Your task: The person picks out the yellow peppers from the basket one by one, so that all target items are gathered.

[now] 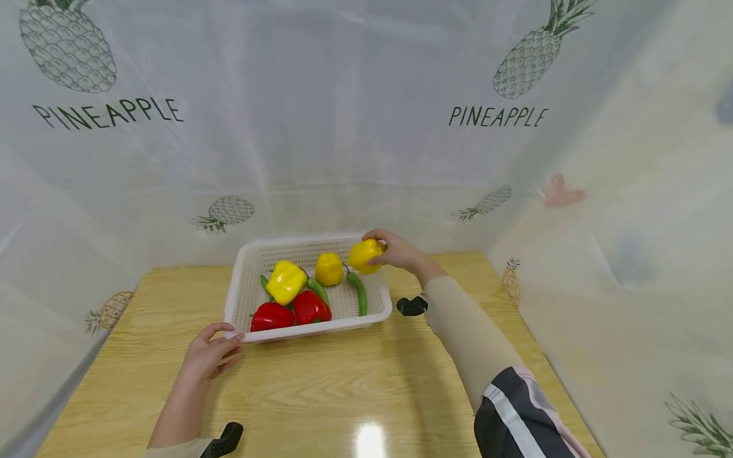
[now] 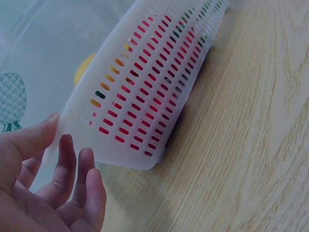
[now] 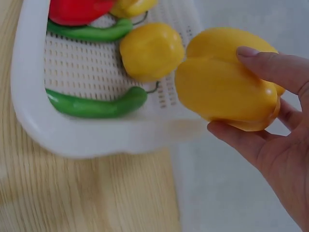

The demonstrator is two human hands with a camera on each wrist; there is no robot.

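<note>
My right hand (image 1: pixel 397 250) grips a yellow bell pepper (image 3: pixel 227 79) between thumb and fingers, over the right back corner of a white plastic basket (image 1: pixel 375 305). At the basket's front left corner, my left hand (image 1: pixel 213 351) pinches the rim, thumb on top and fingers below. Inside lie two more yellow bell peppers, one at the left (image 1: pixel 286 282) and one at the back (image 1: pixel 329 269). Two red bell peppers (image 1: pixel 312 308) rest along the front wall. A green chili pepper (image 1: pixel 358 294) lies by the right side, and others are partly hidden under the bell peppers.
The basket stands on a light wooden table (image 1: pixel 321 381), near its back edge. A pale curtain (image 1: pixel 343 127) printed with pineapples hangs behind and along both sides. Dark straps (image 1: pixel 411 306) sit at both wrists.
</note>
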